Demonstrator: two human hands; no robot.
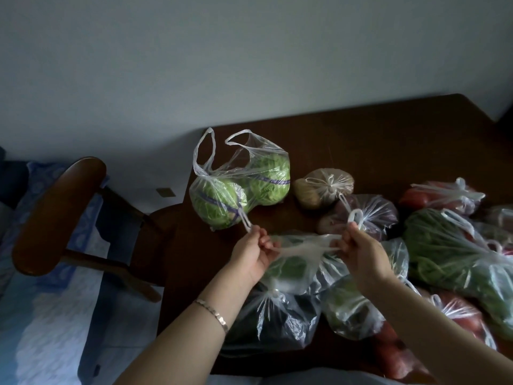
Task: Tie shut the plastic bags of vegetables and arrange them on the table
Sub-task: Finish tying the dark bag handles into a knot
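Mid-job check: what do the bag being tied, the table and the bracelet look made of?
The bag being tied: thin clear plastic film, glossy; it crinkles and the greens show through. The table: looks like dark brown wood, smooth low sheen; could be veneer. The bracelet: probably metal, silvery links catching light.

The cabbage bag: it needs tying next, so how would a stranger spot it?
Start at the dark wooden table, at its left edge nearest the chair. The bag there holds two green cabbages, and unlike its knotted neighbours its handles stand loose.
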